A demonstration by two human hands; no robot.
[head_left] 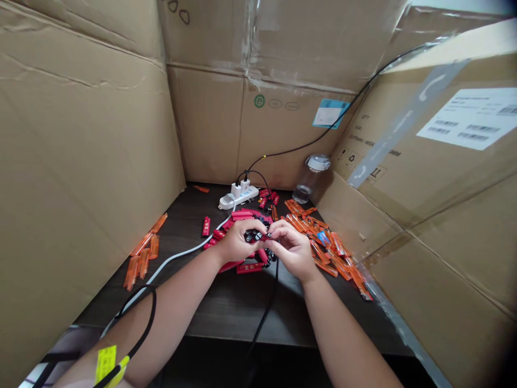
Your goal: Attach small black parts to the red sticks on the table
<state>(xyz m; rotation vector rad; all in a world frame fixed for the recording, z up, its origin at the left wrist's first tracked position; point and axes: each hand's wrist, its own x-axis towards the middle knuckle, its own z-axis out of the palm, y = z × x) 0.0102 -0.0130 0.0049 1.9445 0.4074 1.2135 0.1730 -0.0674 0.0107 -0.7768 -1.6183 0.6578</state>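
My left hand (240, 241) and my right hand (291, 250) meet above the table, their fingertips pinching a small black piece (254, 235) with a red end. Its exact shape is mostly hidden by my fingers. Under and around my hands lies a heap of red plastic lighter-like bodies (242, 215), with black parts among them. To the right of my right hand spreads a pile of translucent orange lighter-like bodies (323, 237).
The dark wooden table (230, 307) is walled by cardboard boxes (81, 134). A white power strip (238, 196) with plugs sits at the back, beside a plastic bottle (311, 178). Several orange pieces (142, 253) lie at the left. White and black cables cross the table.
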